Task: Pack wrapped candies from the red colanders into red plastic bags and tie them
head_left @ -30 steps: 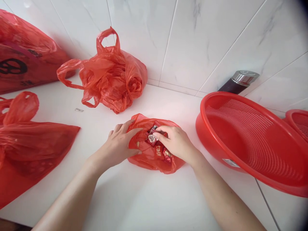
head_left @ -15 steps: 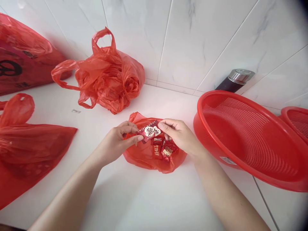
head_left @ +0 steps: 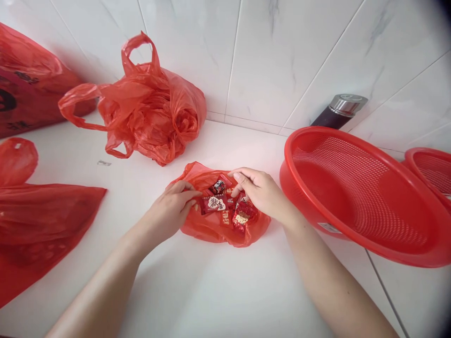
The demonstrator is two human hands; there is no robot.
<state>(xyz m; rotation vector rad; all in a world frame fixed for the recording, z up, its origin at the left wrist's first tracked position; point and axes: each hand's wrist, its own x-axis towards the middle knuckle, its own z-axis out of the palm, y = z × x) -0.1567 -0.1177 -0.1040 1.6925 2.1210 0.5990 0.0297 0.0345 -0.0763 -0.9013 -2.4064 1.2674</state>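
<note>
An open red plastic bag (head_left: pixel 211 230) lies on the white surface with several wrapped sweets inside. Uppermost is a dark red "Sweet Sugar" candy packet (head_left: pixel 214 203), and a smaller dark-and-red wrapped candy (head_left: pixel 219 186) lies just behind it. A shiny red wrapper with a pale picture (head_left: pixel 241 217) sits toward the right. My left hand (head_left: pixel 175 204) is over the bag's left rim, fingers apart, tips beside the packet's left edge; its thumb is partly hidden. Above the right side, my right hand (head_left: pixel 256 193) has bent, parted fingers with nothing visible between them.
Behind stands a red bag stuffed with plastic bags (head_left: pixel 151 112). At left are another red bag (head_left: pixel 45 220) and a printed red bag (head_left: pixel 28 89). A large red basket (head_left: pixel 317 183), a smaller one (head_left: pixel 430 164) and a dark flask (head_left: pixel 333 115) stand right, by the tiled wall.
The "Sweet Sugar" packet, held between both hands before, now lies among the sweets in the bag. My hands have let go of it and the smaller dark-and-red candy shows behind it.
</note>
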